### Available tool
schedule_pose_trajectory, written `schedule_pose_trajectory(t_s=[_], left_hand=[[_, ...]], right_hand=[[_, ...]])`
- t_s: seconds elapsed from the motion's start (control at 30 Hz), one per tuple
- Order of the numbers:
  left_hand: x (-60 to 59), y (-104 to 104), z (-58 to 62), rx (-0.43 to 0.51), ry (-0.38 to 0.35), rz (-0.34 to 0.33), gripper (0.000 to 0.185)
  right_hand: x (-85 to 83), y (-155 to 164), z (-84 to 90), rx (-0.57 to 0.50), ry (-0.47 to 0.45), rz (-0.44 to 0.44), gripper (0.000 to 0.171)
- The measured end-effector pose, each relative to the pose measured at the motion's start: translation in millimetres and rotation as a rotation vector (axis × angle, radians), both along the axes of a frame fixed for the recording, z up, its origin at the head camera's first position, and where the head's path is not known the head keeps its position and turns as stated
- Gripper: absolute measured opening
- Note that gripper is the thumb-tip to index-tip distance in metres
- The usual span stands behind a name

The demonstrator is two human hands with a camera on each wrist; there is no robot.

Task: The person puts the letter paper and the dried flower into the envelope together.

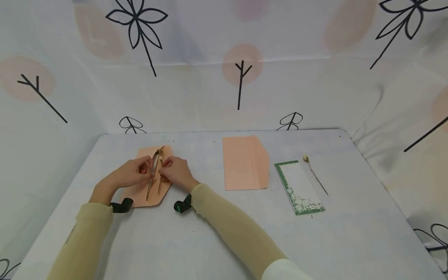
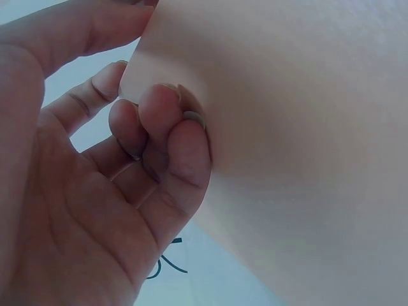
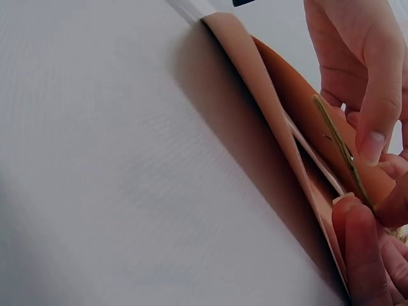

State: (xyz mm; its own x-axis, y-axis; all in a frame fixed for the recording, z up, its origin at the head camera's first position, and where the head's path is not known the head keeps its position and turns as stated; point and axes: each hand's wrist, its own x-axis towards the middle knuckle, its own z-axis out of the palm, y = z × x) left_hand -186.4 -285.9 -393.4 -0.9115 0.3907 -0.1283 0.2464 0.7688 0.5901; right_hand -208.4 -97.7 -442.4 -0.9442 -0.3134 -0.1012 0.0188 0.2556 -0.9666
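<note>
On the left of the table lies a peach envelope (image 1: 140, 196), its opening spread apart into a slit. My left hand (image 1: 131, 173) grips one edge of that opening between thumb and fingers; its other fingers curl against the paper (image 2: 287, 127) in the left wrist view. My right hand (image 1: 177, 171) pinches a thin dried flower, whose greenish stem (image 3: 341, 146) lies over the opening in the right wrist view. A pale edge (image 3: 319, 156) shows within the slit. Most of the flower's head is hidden by the fingers.
A second peach envelope (image 1: 241, 163) lies mid-table with its flap unfolded to the right. Beside it are a white card with a green floral border (image 1: 302, 188) and another dried flower with a yellowish head (image 1: 316, 177). Patterned cloth (image 1: 196, 93) hangs behind the table.
</note>
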Motion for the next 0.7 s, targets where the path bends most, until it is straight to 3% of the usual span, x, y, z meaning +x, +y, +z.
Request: schedule_pose_trajectory(t_s=[0.27, 0.7], left_hand=[[-3.1, -1.3, -1.0, -0.009, 0.009, -0.015, 0.015], [-2.8, -3.2, -2.9, 0.001, -0.005, -0.018, 0.015]], right_hand=[[0.1, 0.1, 2.5, 0.061, 0.006, -0.005, 0.007], [-1.2, 4.4, -1.0, 0.078, 0.094, 0.089, 0.012]])
